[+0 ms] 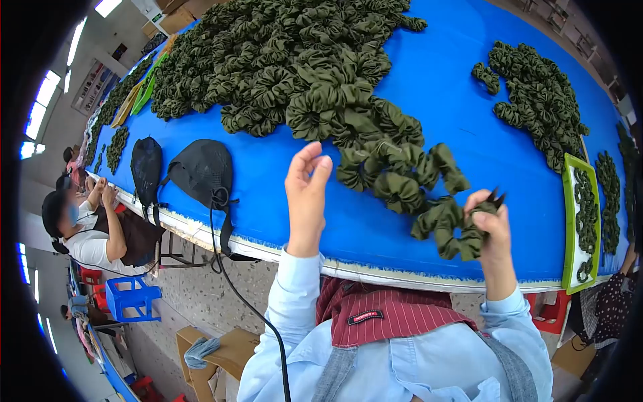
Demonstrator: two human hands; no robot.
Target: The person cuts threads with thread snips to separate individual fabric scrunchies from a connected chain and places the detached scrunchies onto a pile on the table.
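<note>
Nearest, below the table edge: one cardboard box (240, 352) on the speckled floor, flaps open, a grey-blue cloth (201, 352) lying over it; deeper contents unclear. One black cord (282, 348) runs down across the wearer's pale blue sleeve side. Right hand (492, 231) closed on a bunch of gathered dark green scrunchies (447, 226), held over the blue table (455, 80) near its front edge; loops overlap, number in the grip uncertain. One dark pointed tip juts above those fingers, its object hidden. Left hand (308, 194) raised and empty, fingers loosely curled, thumb apart from them, just beside the main heap. Two black bags (201, 171) lie to the left; insides cannot be seen. At the right end, one lime-green tray (569, 221), tilted in view, holds several green scrunchies (585, 208) over a white patch; they overlap, no firm count. Beyond the hands, two large groups of scrunchies: one big heap (281, 80), far too dense to count, and one smaller pile (539, 100) at right. Left, beyond the bags, one seated co-worker (94, 234), two hands raised at the table edge, one blue stool (134, 298) nearby.
</note>
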